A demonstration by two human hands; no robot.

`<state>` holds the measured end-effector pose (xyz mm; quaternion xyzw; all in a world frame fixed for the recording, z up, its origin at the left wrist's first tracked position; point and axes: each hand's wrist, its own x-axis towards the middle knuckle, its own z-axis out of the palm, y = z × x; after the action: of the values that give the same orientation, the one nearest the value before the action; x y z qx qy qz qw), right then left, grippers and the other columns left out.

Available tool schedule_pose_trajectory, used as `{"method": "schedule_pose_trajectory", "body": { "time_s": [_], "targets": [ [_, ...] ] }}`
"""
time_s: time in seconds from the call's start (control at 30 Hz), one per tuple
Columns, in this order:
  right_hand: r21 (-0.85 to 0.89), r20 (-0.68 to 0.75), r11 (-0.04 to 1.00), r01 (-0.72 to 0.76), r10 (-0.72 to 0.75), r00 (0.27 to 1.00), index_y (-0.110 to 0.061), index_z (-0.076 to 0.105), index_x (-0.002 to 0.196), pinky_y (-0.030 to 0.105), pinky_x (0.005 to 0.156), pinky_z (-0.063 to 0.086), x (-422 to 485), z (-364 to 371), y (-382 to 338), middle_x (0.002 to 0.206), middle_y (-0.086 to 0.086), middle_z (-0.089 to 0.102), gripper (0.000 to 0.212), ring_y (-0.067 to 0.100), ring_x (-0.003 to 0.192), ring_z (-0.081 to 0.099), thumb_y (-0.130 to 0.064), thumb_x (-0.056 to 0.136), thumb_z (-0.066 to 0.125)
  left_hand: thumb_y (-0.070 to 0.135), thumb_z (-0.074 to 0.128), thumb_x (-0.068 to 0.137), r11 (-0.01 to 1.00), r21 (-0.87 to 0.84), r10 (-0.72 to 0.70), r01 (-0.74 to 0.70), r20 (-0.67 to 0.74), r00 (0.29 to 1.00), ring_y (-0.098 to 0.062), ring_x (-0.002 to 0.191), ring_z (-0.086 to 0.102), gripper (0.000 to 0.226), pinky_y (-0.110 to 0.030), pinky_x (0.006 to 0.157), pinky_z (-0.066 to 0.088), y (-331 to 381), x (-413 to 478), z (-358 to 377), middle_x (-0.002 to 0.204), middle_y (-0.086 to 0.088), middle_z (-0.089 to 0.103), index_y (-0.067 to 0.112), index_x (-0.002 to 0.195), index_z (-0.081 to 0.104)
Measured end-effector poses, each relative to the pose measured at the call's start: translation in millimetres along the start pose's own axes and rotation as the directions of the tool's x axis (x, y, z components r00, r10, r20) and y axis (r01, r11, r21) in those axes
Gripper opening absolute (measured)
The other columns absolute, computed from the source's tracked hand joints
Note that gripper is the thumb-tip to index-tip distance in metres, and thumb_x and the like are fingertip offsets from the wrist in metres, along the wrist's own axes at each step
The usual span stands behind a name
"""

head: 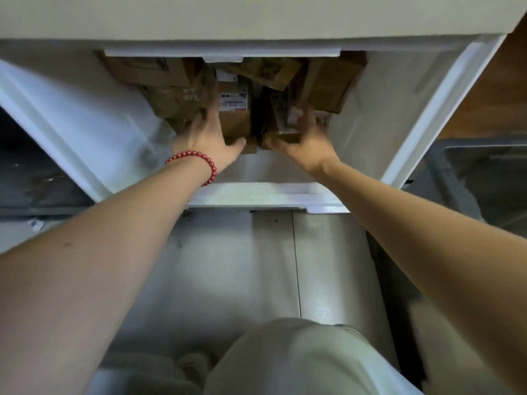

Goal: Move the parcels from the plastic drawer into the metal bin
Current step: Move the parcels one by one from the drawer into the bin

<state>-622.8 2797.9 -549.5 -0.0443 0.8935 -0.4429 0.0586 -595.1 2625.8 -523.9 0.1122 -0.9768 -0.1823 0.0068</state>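
The left hand [209, 138], with a red bead bracelet [196, 162] on the wrist, is closed around a brown cardboard parcel with a white label [234, 115], the thumb under its near edge and the fingers along its left side. The right hand [303, 138] grips a smaller parcel [285, 121] just beside it in the same way. Both parcels are in the open white plastic drawer [422, 109], among more brown parcels [328, 81] piled at its back, and the metal bin [484, 166] stands at the right of the drawer.
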Motion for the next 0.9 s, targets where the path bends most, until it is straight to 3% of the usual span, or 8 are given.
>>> {"method": "schedule_pose_trajectory", "body": {
  "time_s": [0.17, 0.27, 0.4, 0.53, 0.73, 0.83, 0.9],
  "targets": [
    [0.092, -0.034, 0.995, -0.027, 0.030, 0.999, -0.026, 0.007, 0.153, 0.030, 0.105, 0.035, 30, 7, 1, 0.152, 0.007, 0.031, 0.099, 0.027, 0.135, 0.039, -0.036, 0.082, 0.074, 0.043, 0.063, 0.086, 0.992, -0.125, -0.038, 0.034, -0.030, 0.999, -0.039, 0.126, 0.046, 0.091, -0.047, 0.101, 0.042, -3, 29, 11, 0.144, -0.014, 0.041, 0.029, 0.151, 0.000],
    [0.171, -0.047, 0.985, -0.027, 0.035, 0.998, -0.028, 0.009, 0.153, 0.040, 0.112, 0.035, 44, 15, 2, 0.151, 0.004, 0.035, 0.104, 0.027, 0.137, 0.038, -0.036, 0.077, 0.079, 0.043, 0.062, 0.087, 0.992, -0.123, -0.045, 0.037, -0.062, 0.997, -0.036, 0.123, 0.048, 0.088, -0.047, 0.099, 0.044, -3, 33, 20, 0.140, -0.012, 0.046, 0.024, 0.151, 0.004],
    [0.259, -0.077, 0.966, 0.002, 0.018, 0.997, -0.030, 0.009, 0.153, 0.049, 0.112, 0.036, 54, 20, 2, 0.149, 0.002, 0.040, 0.104, 0.027, 0.138, 0.037, -0.032, 0.076, 0.080, 0.044, 0.062, 0.087, 0.994, -0.102, -0.057, 0.039, -0.171, 0.984, -0.034, 0.116, 0.054, 0.090, -0.041, 0.086, 0.048, -2, 31, 27, 0.135, -0.009, 0.051, 0.024, 0.151, 0.001],
    [0.314, -0.083, 0.949, 0.040, -0.015, 0.996, -0.025, 0.007, 0.153, 0.048, 0.112, 0.036, 54, 20, 2, 0.148, 0.001, 0.044, 0.104, 0.024, 0.139, 0.038, -0.027, 0.078, 0.079, 0.045, 0.060, 0.089, 0.990, -0.137, -0.067, 0.032, -0.258, 0.964, -0.027, 0.115, 0.055, 0.088, -0.031, 0.076, 0.040, 1, 38, 25, 0.134, -0.004, 0.052, 0.020, 0.152, 0.003],
    [0.458, -0.082, 0.887, 0.048, -0.012, 0.997, -0.021, 0.013, 0.153, 0.038, 0.109, 0.041, 39, 13, -6, 0.147, 0.003, 0.045, 0.095, 0.020, 0.134, 0.044, -0.031, 0.082, 0.076, 0.036, 0.064, 0.087, 0.933, -0.358, -0.066, -0.032, -0.257, 0.964, -0.023, 0.128, 0.046, 0.084, -0.034, 0.102, 0.041, 4, 42, 24, 0.143, -0.003, 0.042, 0.019, 0.150, 0.011],
    [0.526, -0.058, 0.850, 0.030, 0.001, 0.998, -0.019, 0.020, 0.151, 0.033, 0.108, 0.042, 24, 9, -7, 0.147, 0.002, 0.044, 0.087, 0.016, 0.133, 0.044, -0.032, 0.084, 0.074, 0.032, 0.067, 0.084, 0.855, -0.507, -0.044, -0.103, -0.271, 0.962, -0.020, 0.132, 0.043, 0.087, -0.040, 0.107, 0.040, 7, 27, 20, 0.147, -0.002, 0.036, 0.019, 0.149, 0.010],
    [0.558, -0.055, 0.830, 0.015, 0.019, 0.998, -0.019, 0.028, 0.145, 0.035, 0.108, 0.042, 15, 6, -7, 0.142, 0.001, 0.048, 0.079, 0.016, 0.129, 0.048, -0.041, 0.083, 0.072, 0.039, 0.066, 0.084, 0.834, -0.543, -0.054, -0.101, -0.263, 0.963, -0.018, 0.133, 0.040, 0.085, -0.036, 0.110, 0.036, 9, 16, 15, 0.148, 0.000, 0.035, 0.020, 0.147, 0.014]
  ]
}}
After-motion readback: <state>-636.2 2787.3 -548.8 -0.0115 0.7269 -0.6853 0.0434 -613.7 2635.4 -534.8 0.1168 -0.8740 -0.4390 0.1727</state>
